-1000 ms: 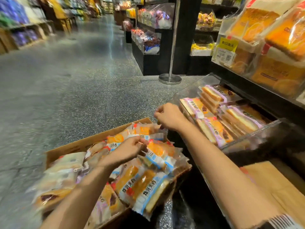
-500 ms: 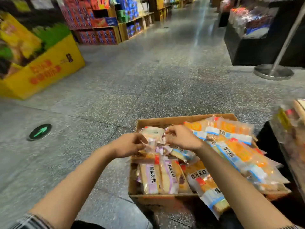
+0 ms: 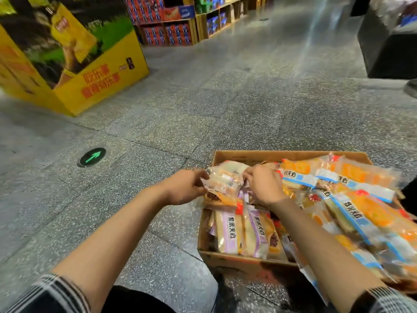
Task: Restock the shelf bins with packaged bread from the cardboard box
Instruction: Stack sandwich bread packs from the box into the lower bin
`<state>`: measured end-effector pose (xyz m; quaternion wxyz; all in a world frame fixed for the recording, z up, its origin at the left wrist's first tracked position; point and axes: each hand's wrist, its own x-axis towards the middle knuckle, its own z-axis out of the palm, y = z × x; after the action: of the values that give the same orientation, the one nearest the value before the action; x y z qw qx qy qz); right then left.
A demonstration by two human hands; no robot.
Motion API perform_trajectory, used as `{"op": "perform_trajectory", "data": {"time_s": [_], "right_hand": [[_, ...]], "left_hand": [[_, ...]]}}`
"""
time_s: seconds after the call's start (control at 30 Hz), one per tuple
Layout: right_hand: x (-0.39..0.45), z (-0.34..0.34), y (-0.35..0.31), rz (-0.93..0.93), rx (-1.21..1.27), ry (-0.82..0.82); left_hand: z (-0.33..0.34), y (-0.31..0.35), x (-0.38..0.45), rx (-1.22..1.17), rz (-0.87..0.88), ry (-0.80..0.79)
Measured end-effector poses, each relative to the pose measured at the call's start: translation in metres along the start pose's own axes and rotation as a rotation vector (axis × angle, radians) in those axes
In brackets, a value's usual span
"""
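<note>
A cardboard box (image 3: 239,262) stands on the floor at lower right, heaped with packaged bread. Purple-labelled packs (image 3: 229,231) lie at its near left, orange and blue-labelled packs (image 3: 352,206) pile up on its right. My left hand (image 3: 184,188) and my right hand (image 3: 264,185) both grip a clear bread pack (image 3: 222,181) at the box's far left, one on each side, slightly above the pile. The shelf bins are out of view.
A yellow cardboard display stand (image 3: 90,86) sits at upper left. A green arrow floor marker (image 3: 92,157) lies left of the box. Stocked shelves (image 3: 178,30) line the far aisle and a dark display base (image 3: 388,53) stands at upper right.
My view swung left from the shelf bins to the box and floor. Both hands came together in the box and closed on one bread pack.
</note>
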<state>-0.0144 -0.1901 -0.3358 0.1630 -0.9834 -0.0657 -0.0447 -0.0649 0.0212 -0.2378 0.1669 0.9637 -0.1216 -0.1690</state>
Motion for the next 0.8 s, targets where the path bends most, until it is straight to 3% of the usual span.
{"op": "perform_trajectory", "data": {"time_s": [0.1, 0.2, 0.27, 0.33, 0.47, 0.6, 0.73, 0.8], "right_hand": [[0.003, -0.009, -0.005, -0.061, -0.034, 0.07], [-0.003, -0.011, -0.014, -0.118, -0.021, 0.034], [-0.011, -0.006, -0.016, -0.103, -0.148, -0.007], [-0.015, -0.004, -0.011, -0.062, -0.103, 0.004], [-0.001, -0.025, 0.001, 0.041, 0.426, 0.125], [0.007, -0.067, -0.011, 0.2, 1.142, -0.038], [-0.004, -0.09, -0.027, 0.171, 1.359, -0.291], [-0.008, -0.091, -0.033, 0.133, 1.433, -0.378]], "left_hand": [[0.0, 0.002, 0.002, 0.019, -0.015, 0.036], [0.002, 0.008, 0.003, 0.03, -0.021, 0.025], [0.003, 0.011, 0.003, 0.027, -0.024, 0.014], [0.003, 0.012, 0.003, 0.033, -0.028, 0.018], [0.001, 0.008, 0.0, -0.056, -0.06, 0.117], [-0.008, 0.007, -0.005, -0.48, -0.125, 0.171], [-0.016, 0.013, -0.008, -0.836, -0.121, 0.113], [-0.014, 0.016, -0.008, -0.899, -0.084, 0.069]]}}
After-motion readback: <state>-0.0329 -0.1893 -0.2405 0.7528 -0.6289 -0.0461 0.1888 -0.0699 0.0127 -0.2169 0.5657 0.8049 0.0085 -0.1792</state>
